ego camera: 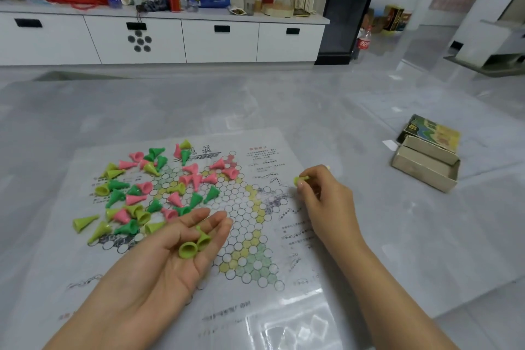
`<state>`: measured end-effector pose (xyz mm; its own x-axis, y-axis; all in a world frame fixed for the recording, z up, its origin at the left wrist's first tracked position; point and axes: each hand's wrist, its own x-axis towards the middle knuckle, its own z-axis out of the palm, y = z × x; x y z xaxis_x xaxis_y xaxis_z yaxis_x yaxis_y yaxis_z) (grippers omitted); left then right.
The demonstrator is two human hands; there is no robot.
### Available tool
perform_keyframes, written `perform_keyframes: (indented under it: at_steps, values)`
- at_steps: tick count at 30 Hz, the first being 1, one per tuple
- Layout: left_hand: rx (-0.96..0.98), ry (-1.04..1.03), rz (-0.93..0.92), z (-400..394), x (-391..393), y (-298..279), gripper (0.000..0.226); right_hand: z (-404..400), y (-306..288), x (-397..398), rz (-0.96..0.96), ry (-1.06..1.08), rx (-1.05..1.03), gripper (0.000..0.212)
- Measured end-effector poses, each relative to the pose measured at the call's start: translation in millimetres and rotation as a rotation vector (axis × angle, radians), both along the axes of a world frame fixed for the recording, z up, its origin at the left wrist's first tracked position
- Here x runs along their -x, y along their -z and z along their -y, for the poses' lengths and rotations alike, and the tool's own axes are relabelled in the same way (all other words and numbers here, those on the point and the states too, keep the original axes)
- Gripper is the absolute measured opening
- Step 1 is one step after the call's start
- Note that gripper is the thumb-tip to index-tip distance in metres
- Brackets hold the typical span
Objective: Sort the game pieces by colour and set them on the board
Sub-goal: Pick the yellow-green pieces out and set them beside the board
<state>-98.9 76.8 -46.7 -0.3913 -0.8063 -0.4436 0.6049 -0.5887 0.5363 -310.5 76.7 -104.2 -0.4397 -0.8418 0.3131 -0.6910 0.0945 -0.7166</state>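
A paper game board (250, 224) printed with a star of hexagon cells lies flat on the grey floor. Several cone pieces in pink, dark green and yellow-green lie mixed in a heap (147, 190) over its left half. My left hand (176, 250) is palm up above the board's near left part, fingers loosely cupped, with two yellow-green cones (193, 244) resting in the palm. My right hand (324, 196) hovers over the board's right side and pinches one yellow-green cone (300, 180) between thumb and fingers.
An open cardboard game box (426, 167) with its lid (431, 131) lies on the floor to the right. A white low cabinet (170, 40) with bottles, a can and a blue bag runs along the back wall. A cola bottle (363, 42) stands by a dark cabinet.
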Motion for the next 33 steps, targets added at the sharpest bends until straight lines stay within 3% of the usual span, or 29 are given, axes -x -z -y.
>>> perform_keyframes:
  at_steps: [4,15,20,24,30,33]
  values:
    - [-0.025,-0.004,0.011,-0.1,-0.1,-1.2,0.028,2.5,2.5,0.3,-0.120,-0.035,-0.072,0.008]
    - [-0.055,0.004,0.034,3.2,-3.5,-1.2,0.029,4.0,0.3,-0.4,-0.149,-0.027,-0.141,0.013]
    - [0.000,0.020,0.090,7.5,-5.7,11.5,0.030,4.0,0.4,-0.9,-0.156,-0.031,-0.131,0.014]
    - [0.092,-0.023,0.121,15.8,-21.1,12.2,0.032,1.5,-3.2,-0.3,-0.164,-0.059,-0.142,0.026]
    - [0.119,-0.225,0.079,31.2,-57.3,3.9,0.027,-4.5,-22.4,-22.0,-0.199,0.044,0.080,0.017]
    - [0.089,-0.307,0.036,36.4,-72.9,1.2,0.020,2.9,-36.7,-54.6,-0.216,-0.109,0.128,0.017]
